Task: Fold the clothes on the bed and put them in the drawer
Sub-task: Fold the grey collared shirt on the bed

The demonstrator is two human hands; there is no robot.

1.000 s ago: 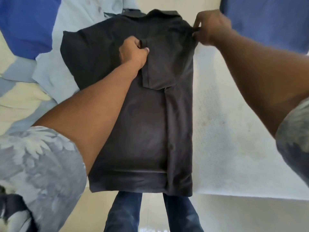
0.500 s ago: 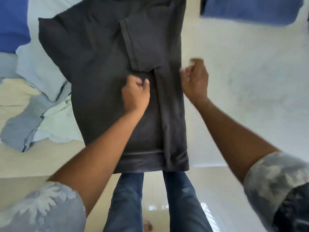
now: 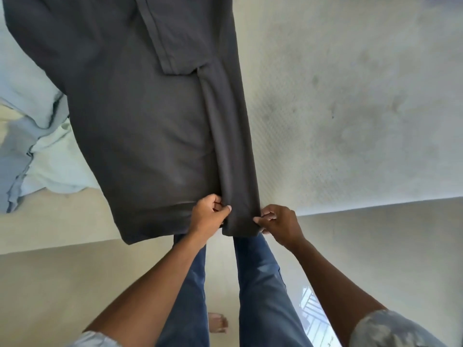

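Observation:
A dark grey polo shirt lies flat on the white bed, its right side folded inward as a long strip with the sleeve laid over it. Its bottom hem hangs over the bed's near edge. My left hand pinches the hem at the inner edge of the folded strip. At the strip's outer corner, my right hand pinches the hem too. The collar is out of view at the top.
Light blue and pale green clothes lie crumpled on the bed to the left of the shirt. The bed's near edge runs across the middle. Below it are my blue jeans and the pale floor.
Both hands have slid down the shirt from the collar and shoulder to the bottom hem, where they now pinch the folded strip. The view has tilted down toward the bed's edge.

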